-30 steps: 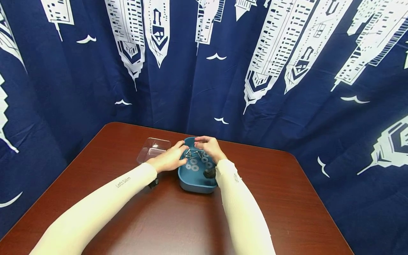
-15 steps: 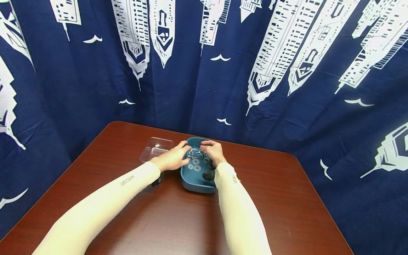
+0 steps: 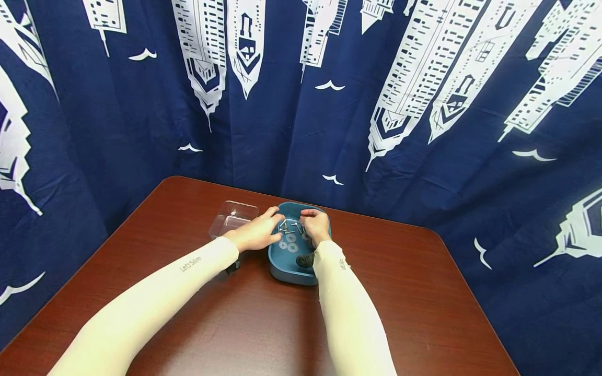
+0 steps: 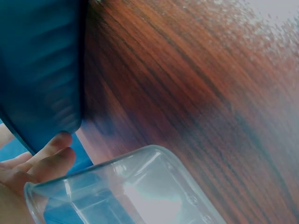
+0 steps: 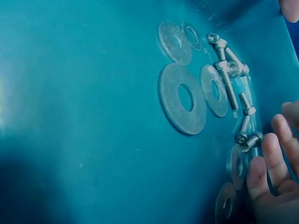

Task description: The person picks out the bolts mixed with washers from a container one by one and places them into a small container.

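Observation:
A blue plastic bin (image 3: 291, 275) stands on the table with several metal bolts (image 5: 226, 84) and flat washers (image 5: 182, 99) inside. My left hand (image 3: 256, 232) rests at the bin's left rim, fingers extended and thumb apart; in the left wrist view its fingertips (image 4: 60, 140) are by the bin's outer corner. My right hand (image 3: 316, 225) is inside the bin at its far right, fingers bent down. In the right wrist view those fingers (image 5: 275, 158) are beside the bolts and washers, with nothing visible between them. The right thumb is mostly out of view.
A clear plastic container (image 3: 233, 214) stands left of the bin, partly behind my left hand. Both are near the far edge of the brown wooden table (image 3: 263, 324). A navy curtain (image 3: 291, 130) printed with white buildings hangs behind.
My right hand has lowered deeper into the bin, its fingers bending down toward the bolts. The left hand stays at the rim. The head view has shifted slightly.

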`<action>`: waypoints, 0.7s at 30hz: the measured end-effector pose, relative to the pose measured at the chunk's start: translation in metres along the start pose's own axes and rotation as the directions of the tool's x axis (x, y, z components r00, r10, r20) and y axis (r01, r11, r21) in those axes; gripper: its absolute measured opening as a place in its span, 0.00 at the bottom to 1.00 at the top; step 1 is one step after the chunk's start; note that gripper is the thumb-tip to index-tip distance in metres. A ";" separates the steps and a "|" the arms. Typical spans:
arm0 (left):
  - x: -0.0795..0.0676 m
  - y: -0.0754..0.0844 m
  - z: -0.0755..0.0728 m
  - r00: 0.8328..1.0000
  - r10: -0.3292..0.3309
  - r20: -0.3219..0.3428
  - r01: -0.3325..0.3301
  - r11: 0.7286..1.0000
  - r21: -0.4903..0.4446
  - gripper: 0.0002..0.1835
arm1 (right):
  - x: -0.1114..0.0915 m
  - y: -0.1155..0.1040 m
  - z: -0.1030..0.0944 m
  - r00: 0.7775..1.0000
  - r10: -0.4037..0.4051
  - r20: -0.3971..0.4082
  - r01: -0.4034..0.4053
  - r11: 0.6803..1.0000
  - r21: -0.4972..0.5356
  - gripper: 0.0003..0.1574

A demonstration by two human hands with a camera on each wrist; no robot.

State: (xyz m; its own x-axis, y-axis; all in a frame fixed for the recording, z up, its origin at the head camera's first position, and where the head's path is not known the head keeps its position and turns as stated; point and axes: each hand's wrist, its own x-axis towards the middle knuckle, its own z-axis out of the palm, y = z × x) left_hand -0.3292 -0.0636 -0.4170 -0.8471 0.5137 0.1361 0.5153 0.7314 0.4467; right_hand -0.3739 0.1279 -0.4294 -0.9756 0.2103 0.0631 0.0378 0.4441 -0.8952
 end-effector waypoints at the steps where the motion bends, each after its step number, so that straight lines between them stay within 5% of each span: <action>1: 0.000 0.000 -0.001 1.000 -0.001 0.000 0.001 1.000 0.002 0.30 | 0.001 0.000 0.001 1.000 0.011 0.006 -0.011 1.000 0.005 0.13; 12: 0.000 0.000 -0.002 1.000 -0.011 0.009 0.011 1.000 0.000 0.31 | 0.005 0.003 0.004 0.991 0.103 0.085 -0.114 0.983 0.142 0.14; 21: 0.001 0.001 -0.001 1.000 0.011 0.015 -0.011 1.000 0.025 0.30 | 0.007 0.011 0.009 0.993 0.114 0.024 -0.116 0.989 0.090 0.16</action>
State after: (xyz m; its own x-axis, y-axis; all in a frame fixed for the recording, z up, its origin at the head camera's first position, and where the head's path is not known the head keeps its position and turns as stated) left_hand -0.3301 -0.0629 -0.4156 -0.8395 0.5283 0.1274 0.5277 0.7365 0.4231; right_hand -0.3823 0.1267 -0.4425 -0.9699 0.2385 -0.0499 0.1307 0.3362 -0.9327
